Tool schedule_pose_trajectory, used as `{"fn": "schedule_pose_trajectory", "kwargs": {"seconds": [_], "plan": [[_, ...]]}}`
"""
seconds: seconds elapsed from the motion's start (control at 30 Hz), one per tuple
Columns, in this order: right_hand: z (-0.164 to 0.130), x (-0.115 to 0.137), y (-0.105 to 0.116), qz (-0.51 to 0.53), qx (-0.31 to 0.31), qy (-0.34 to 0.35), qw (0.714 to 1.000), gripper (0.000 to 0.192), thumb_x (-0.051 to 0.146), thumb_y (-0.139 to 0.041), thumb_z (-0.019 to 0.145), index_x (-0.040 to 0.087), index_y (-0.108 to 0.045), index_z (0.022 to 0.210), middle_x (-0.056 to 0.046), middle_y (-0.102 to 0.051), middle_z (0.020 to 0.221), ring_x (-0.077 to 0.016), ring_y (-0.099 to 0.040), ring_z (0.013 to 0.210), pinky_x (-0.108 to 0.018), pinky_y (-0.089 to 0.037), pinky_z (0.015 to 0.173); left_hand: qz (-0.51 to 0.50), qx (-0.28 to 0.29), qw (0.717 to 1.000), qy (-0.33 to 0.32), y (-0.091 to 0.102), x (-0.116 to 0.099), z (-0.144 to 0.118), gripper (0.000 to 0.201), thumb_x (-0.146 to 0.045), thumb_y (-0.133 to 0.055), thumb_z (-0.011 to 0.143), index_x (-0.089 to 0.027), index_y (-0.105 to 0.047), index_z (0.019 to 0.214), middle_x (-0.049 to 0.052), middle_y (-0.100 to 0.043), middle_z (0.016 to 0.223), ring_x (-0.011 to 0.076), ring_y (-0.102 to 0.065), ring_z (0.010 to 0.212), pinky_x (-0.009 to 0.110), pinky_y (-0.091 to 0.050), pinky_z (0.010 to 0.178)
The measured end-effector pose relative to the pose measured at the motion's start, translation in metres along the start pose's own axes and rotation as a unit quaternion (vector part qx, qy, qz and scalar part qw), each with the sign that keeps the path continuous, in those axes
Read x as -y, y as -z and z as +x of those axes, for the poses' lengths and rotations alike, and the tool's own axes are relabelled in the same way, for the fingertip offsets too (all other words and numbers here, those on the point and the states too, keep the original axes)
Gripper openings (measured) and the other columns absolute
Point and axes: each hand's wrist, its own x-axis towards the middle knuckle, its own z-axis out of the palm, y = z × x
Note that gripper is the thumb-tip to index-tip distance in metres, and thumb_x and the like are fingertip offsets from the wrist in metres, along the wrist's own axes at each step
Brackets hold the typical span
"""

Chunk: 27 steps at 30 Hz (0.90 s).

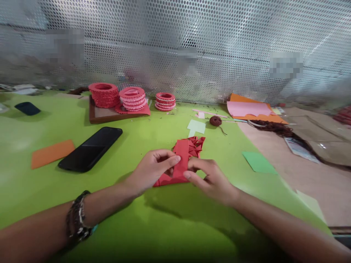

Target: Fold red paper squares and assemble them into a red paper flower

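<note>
Both hands are on a strip of folded red paper (pixel 181 163) above the green table. My left hand (pixel 153 168) pinches its left side, thumb on the front face. My right hand (pixel 211 179) grips the paper's lower right part between thumb and fingers; some of those fingers are hidden. More red paper reaches left below my left hand, and whether it is the same piece I cannot tell. Just behind the strip lies a cluster of pointed, folded red paper pieces (pixel 196 147). A pale green paper scrap (pixel 196 126) lies beyond it.
A black phone (pixel 91 149) and an orange paper (pixel 52 153) lie to the left. Stacks of red and pink scalloped rings (pixel 104 95) stand on a brown tray (pixel 109 119). A ball of brown yarn (pixel 215 121), green paper (pixel 259 163) and a brown bag (pixel 320 135) are to the right.
</note>
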Motion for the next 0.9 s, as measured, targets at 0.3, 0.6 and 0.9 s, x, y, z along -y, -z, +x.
{"fn": "schedule_pose_trajectory", "kwargs": {"seconds": [0.3, 0.6, 0.9], "plan": [[0.0, -0.005, 0.012, -0.084, -0.056, 0.158, 0.982, 0.014, 0.01, -0.053, 0.081, 0.016, -0.06, 0.09, -0.007, -0.066, 0.085, -0.0136, -0.06, 0.084, -0.024, -0.049, 0.075, -0.041, 0.037, 0.998, 0.027, 0.001, 0.002, -0.001, 0.011, -0.024, -0.052, 0.079, -0.016, -0.052, 0.071, -0.009, -0.049, 0.052, 0.0038, -0.044, 0.045, 0.015, -0.034, 0.046], [0.001, 0.0, 0.013, -0.006, -0.008, 0.159, 0.987, 0.013, 0.021, -0.055, 0.082, 0.015, -0.063, 0.091, -0.007, -0.069, 0.082, -0.0119, -0.062, 0.076, -0.021, -0.05, 0.07, -0.011, 0.041, 0.998, -0.038, 0.005, -0.002, 0.001, 0.007, -0.019, -0.056, 0.077, -0.016, -0.058, 0.071, -0.007, -0.054, 0.058, 0.0052, -0.047, 0.05, 0.017, -0.039, 0.051], [0.004, -0.003, 0.01, 0.03, -0.055, 0.126, 0.99, 0.015, 0.02, -0.056, 0.081, 0.014, -0.058, 0.068, -0.003, -0.062, 0.061, -0.0083, -0.056, 0.055, -0.017, -0.045, 0.053, 0.052, 0.049, 0.997, -0.032, 0.0, -0.006, -0.005, 0.008, -0.018, -0.055, 0.076, -0.015, -0.063, 0.077, -0.001, -0.064, 0.074, 0.0105, -0.057, 0.067, 0.021, -0.044, 0.062]]}}
